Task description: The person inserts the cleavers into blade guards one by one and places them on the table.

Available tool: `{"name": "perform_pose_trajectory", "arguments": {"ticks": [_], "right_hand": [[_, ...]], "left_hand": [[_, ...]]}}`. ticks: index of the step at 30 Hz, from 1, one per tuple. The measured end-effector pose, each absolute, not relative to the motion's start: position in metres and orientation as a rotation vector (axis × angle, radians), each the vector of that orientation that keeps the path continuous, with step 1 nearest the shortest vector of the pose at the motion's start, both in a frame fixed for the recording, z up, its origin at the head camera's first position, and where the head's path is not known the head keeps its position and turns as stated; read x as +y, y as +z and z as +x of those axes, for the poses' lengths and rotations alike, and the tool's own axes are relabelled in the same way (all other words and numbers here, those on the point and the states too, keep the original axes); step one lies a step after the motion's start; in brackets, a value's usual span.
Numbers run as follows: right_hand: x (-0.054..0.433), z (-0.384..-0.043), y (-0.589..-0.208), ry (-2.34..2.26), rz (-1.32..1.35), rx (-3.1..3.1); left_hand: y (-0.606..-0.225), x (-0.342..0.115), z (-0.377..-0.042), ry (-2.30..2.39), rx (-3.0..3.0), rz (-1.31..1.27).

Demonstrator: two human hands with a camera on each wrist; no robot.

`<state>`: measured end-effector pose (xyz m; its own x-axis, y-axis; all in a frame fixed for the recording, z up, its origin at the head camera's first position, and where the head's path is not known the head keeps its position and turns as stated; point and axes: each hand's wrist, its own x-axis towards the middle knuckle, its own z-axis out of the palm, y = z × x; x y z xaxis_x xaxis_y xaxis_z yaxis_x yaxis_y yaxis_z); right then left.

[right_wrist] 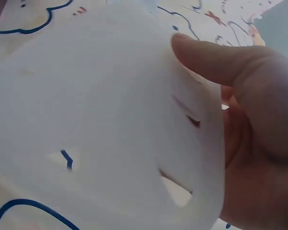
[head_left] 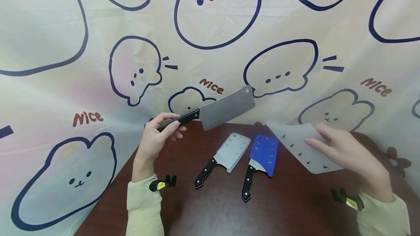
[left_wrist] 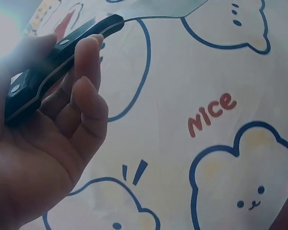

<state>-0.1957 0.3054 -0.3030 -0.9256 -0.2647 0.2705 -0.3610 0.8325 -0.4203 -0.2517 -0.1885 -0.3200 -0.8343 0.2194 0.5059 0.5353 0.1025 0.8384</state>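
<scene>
My left hand [head_left: 157, 134] grips the black handle of a cleaver [head_left: 228, 108] and holds it up above the table, its bare steel blade pointing right. In the left wrist view the fingers [left_wrist: 89, 103] curl round the riveted handle [left_wrist: 62, 57]. My right hand [head_left: 344, 148] pinches a translucent white blade cover [head_left: 302, 145] with slits along it, in the air at the right. The right wrist view shows the thumb on one face of the cover [right_wrist: 101, 110]; the other fingers are mostly hidden behind it.
On the dark brown table [head_left: 210, 210] lie two more cleavers with black handles, one in a white slitted cover [head_left: 234, 148], one in a blue slitted cover [head_left: 264, 152]. A cartoon-printed cloth [head_left: 210, 28] hangs behind the table.
</scene>
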Motion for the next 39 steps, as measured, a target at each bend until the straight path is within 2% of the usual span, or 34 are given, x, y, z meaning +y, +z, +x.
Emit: {"name": "perform_pose_trajectory", "arguments": {"ticks": [9,39], "right_hand": [[0.303,-0.195,-0.304,0.793,0.395,-2.760],[0.287,-0.195,-0.312,0.820,0.590,-2.903]], "left_hand": [[-0.317,-0.183,-0.243,-1.781,-2.158,-0.755],[-0.315,-0.168,-0.230,-1.785,-2.235,-0.927]]}}
